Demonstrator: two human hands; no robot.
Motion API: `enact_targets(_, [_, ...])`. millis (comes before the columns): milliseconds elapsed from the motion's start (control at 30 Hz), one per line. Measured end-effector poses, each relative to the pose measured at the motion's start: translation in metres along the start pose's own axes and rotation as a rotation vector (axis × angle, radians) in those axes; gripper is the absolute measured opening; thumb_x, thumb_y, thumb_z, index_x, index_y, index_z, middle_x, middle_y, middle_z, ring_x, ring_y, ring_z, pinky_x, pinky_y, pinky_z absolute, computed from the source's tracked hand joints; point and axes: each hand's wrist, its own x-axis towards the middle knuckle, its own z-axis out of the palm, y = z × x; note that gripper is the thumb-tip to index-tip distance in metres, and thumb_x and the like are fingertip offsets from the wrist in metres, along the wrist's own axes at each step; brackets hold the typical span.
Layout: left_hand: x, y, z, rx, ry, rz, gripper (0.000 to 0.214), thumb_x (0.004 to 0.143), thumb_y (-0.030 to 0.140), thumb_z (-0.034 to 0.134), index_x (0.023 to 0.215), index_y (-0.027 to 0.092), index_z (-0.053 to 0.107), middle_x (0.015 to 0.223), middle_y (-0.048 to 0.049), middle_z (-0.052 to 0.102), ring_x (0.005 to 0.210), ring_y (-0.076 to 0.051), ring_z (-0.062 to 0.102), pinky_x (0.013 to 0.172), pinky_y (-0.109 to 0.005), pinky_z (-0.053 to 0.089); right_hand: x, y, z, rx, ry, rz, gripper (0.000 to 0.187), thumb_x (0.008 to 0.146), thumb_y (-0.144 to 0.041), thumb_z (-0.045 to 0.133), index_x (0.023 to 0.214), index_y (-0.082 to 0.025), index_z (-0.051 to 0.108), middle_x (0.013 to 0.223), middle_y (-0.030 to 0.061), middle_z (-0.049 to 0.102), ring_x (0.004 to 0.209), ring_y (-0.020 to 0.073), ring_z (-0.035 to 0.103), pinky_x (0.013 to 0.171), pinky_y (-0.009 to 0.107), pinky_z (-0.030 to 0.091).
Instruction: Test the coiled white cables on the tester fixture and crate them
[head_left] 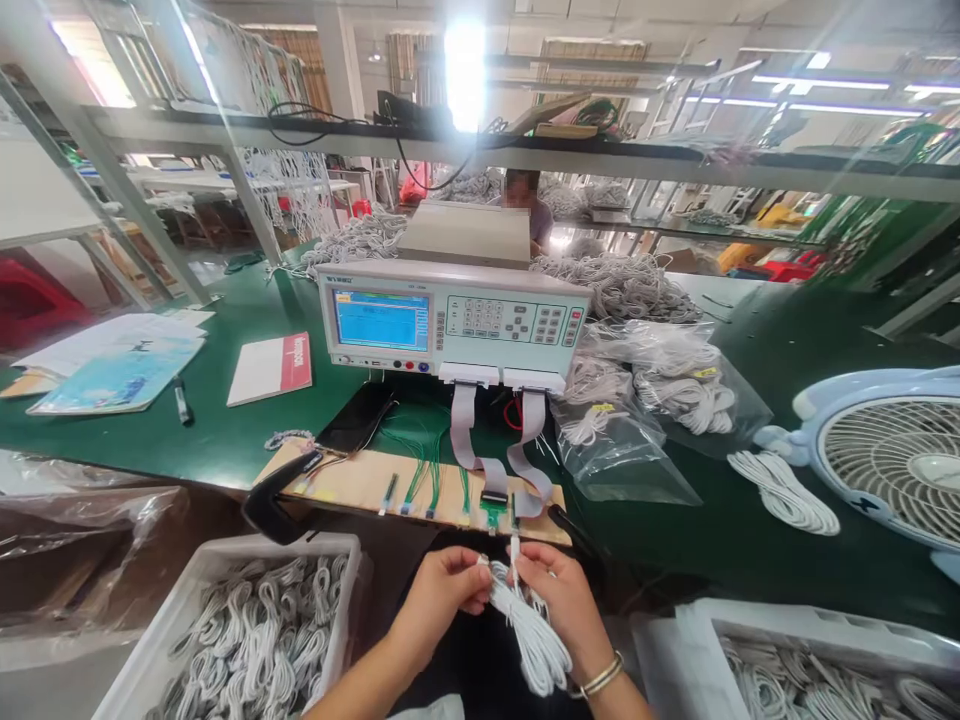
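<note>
A bundled white cable (531, 640) hangs between my two hands in front of a wooden board (352, 488). My left hand (450, 583) pinches one end of it, close to a small connector. My right hand (553, 590) grips the other end, whose white plug (515, 548) points up at a socket on the board's front edge; whether it is fully seated I cannot tell. Just left of that plug is a small green circuit board (492, 514). Grey ribbon cables (466, 430) run from there up to a white tester (454, 310) with a lit blue screen.
White bins with bundled cables stand at lower left (341, 600) and lower right (701, 625). Clear bags of cables (615, 455), a loose cable bundle (784, 490) and a fan (892, 450) lie to the right. A black clamp (277, 500) grips the board's left end. A person (536, 215) sits behind the tester.
</note>
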Motion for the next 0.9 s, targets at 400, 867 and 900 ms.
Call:
enact_targets(400, [0.004, 0.008, 0.014, -0.188, -0.039, -0.104, 0.029, 0.060, 0.037, 0.064, 0.061, 0.012, 0.049, 0.058, -0.0024, 0.057, 0.047, -0.005, 0.048, 0.050, -0.018, 0.039, -0.018, -0.005, -0.012, -0.400, 0.001, -0.206, 0.029, 0.070, -0.042, 0.055, 0.084, -0.017, 0.063, 0.072, 0.0063, 0.067, 0.065, 0.0214, 0.060, 0.056, 0.026, 0.046])
enact_targets(867, [0.005, -0.007, 0.032, -0.414, 0.135, 0.060, 0.024, 0.062, 0.032, 0.064, 0.063, 0.011, 0.053, 0.058, -0.0001, 0.052, 0.047, -0.003, 0.042, 0.049, -0.015, 0.035, -0.010, 0.010, -0.009, 0.027, 0.002, -0.056, 0.023, 0.069, -0.034, 0.060, 0.082, -0.015, 0.060, 0.067, 0.0027, 0.061, 0.062, 0.0168, 0.056, 0.057, 0.025, 0.044])
enact_targets(900, [0.005, -0.007, 0.032, -0.411, 0.131, 0.062, 0.024, 0.062, 0.032, 0.064, 0.063, 0.011, 0.054, 0.057, -0.0001, 0.052, 0.047, -0.003, 0.042, 0.049, -0.015, 0.034, -0.009, 0.010, -0.008, 0.095, 0.011, -0.027, 0.023, 0.069, -0.035, 0.061, 0.080, -0.015, 0.060, 0.065, 0.0013, 0.060, 0.060, 0.0156, 0.055, 0.056, 0.024, 0.043])
